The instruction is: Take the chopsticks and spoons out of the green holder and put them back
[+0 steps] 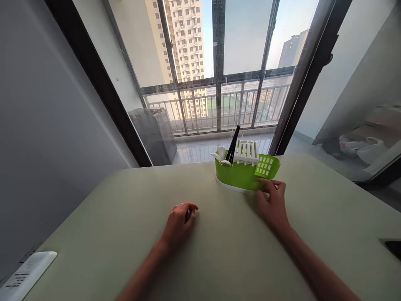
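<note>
We could read no text anywhere; the white device (26,276) at the table's (219,251) near left corner bore dark printed lines, too blurred for us to make out.
</note>
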